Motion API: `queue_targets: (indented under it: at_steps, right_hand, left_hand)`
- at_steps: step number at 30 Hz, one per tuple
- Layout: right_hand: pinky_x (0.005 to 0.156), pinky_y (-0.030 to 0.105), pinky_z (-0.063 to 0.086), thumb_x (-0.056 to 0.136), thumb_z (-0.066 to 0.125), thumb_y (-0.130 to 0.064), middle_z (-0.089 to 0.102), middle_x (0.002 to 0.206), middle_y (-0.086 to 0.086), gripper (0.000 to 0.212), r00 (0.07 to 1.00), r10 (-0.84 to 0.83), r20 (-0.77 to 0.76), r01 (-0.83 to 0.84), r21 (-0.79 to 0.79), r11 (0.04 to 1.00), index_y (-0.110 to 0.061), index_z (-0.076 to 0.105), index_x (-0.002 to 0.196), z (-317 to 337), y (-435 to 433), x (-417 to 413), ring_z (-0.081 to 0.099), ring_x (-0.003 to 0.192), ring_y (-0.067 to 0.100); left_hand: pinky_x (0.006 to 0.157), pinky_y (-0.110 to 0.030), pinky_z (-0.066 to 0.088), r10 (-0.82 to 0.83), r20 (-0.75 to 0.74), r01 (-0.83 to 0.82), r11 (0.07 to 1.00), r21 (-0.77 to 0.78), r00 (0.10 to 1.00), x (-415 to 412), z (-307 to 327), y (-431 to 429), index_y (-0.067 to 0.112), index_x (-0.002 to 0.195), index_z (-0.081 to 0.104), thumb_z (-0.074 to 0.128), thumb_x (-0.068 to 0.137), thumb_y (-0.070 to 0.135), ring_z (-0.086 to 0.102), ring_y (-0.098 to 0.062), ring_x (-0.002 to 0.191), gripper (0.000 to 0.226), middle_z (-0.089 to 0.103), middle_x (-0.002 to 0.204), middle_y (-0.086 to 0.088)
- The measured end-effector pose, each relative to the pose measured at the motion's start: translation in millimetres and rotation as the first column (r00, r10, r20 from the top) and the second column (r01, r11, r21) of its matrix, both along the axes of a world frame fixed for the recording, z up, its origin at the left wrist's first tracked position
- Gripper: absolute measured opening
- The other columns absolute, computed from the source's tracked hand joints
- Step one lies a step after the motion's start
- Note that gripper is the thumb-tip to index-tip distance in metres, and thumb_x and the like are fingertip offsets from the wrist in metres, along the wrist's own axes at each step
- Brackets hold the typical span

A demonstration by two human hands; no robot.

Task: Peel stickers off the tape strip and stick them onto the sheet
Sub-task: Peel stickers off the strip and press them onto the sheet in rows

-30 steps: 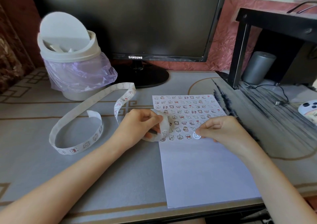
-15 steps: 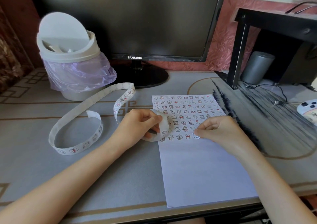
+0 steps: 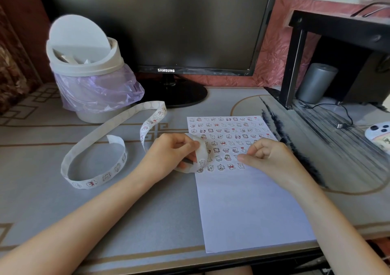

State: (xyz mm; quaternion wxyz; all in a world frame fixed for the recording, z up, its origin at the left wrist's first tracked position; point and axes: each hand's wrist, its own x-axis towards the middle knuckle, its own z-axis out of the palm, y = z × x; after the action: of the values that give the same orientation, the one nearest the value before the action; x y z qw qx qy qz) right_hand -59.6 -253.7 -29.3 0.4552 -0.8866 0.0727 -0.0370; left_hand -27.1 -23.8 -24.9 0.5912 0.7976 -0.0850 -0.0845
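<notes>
A white sheet (image 3: 253,211) lies on the desk, its upper part covered with rows of small cartoon stickers. A long white tape strip (image 3: 126,116) curls across the desk to the left. My left hand (image 3: 173,154) grips the strip's near end, which bends in a loop over the sheet's left edge. My right hand (image 3: 270,158) hovers over the lowest sticker rows with fingers curled and thumb tip close to the paper. The last sticker (image 3: 240,165) of the bottom row lies flat just below that thumb.
A white swing-lid bin (image 3: 84,68) with a purple bag stands at the back left. A dark monitor (image 3: 158,21) is behind the sheet. At the right are a black shelf (image 3: 337,23), a grey cylinder (image 3: 316,82), a cable (image 3: 341,125) and a phone (image 3: 379,135).
My right hand brought a pinched sticker down to the end of the bottom row, left it stuck there, and shifted slightly up. My left hand kept its hold on the strip.
</notes>
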Motion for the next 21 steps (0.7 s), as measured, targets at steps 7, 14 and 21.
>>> queue_targets:
  at_steps: [7, 14, 21]
  right_hand:
    - [0.059, 0.028, 0.036, 0.078, 0.075, -0.023, 0.058, 0.056, -0.008, 0.016, 0.999, 0.034, -0.010, -0.034, -0.054, 0.998, -0.020, 0.059, 0.076, -2, 0, 0, 0.049, 0.053, 0.008]
    - [0.048, 0.020, 0.036, 0.087, 0.065, -0.025, 0.063, 0.064, -0.005, 0.011, 0.998, 0.050, -0.042, -0.052, -0.055, 0.997, -0.015, 0.061, 0.084, 10, 8, 1, 0.052, 0.050, 0.000]
    - [0.054, 0.014, 0.042, 0.085, 0.067, -0.025, 0.071, 0.078, -0.001, 0.009, 0.973, 0.222, 0.070, -0.232, 0.200, 0.952, -0.016, 0.064, 0.086, 24, 51, 7, 0.057, 0.065, 0.005]
  left_hand:
    - [0.054, -0.018, 0.053, -0.001, 0.005, 0.001, 1.000, -0.002, 1.000, 0, 0, 0, -0.002, 0.083, 0.066, 0.058, 0.092, 0.018, 0.064, -0.007, 0.060, 0.024, 0.070, 0.071, -0.005]
    - [0.052, -0.019, 0.053, 0.000, 0.011, 0.000, 1.000, 0.001, 1.000, -1, 1, 0, -0.004, 0.083, 0.066, 0.058, 0.092, 0.018, 0.063, -0.007, 0.057, 0.025, 0.069, 0.067, -0.002]
    - [0.057, -0.032, 0.056, 0.080, 0.028, -0.076, 0.988, -0.132, 0.996, -3, 9, 1, 0.004, 0.078, 0.064, 0.056, 0.093, 0.022, 0.055, -0.009, 0.047, 0.025, 0.067, 0.069, -0.003]
